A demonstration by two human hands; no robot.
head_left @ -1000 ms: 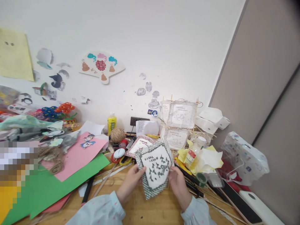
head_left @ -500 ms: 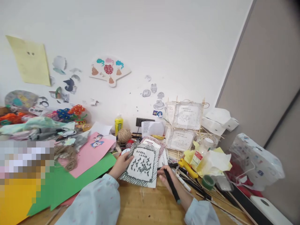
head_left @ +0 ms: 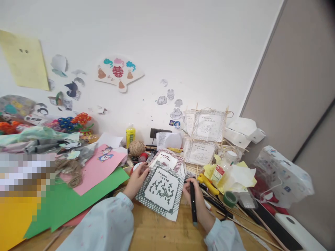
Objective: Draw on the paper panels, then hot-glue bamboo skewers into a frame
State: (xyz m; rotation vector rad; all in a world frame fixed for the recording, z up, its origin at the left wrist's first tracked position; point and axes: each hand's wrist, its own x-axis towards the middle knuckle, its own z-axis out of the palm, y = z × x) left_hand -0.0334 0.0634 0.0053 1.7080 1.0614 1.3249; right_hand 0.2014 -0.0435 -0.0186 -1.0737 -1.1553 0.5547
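A white sheet of paper with a dark green drawing (head_left: 161,190) of leafy branches, a bird, handwriting and a crosshatched border is in front of me, tilted. My left hand (head_left: 136,182) pinches it at its upper left edge. Behind it, partly covered, is another sheet with a dark red patterned border (head_left: 167,157). My right hand (head_left: 196,198) is wrapped round a black marker (head_left: 193,205) just right of the drawing. The marker's greenish end points down toward me, and its other end is near my fingertips.
Green card (head_left: 91,200) and pink card (head_left: 101,165) lie at left. Against the wall stands a stick frame with drawn panels (head_left: 208,125). A twine ball (head_left: 136,149), a yellow bottle (head_left: 130,135), a yellow glue gun (head_left: 208,183), green tape (head_left: 230,198) and thin sticks crowd the table.
The green drawing has turned slightly clockwise and come down a little toward me. My right hand has moved slightly right, and the marker now stands more upright.
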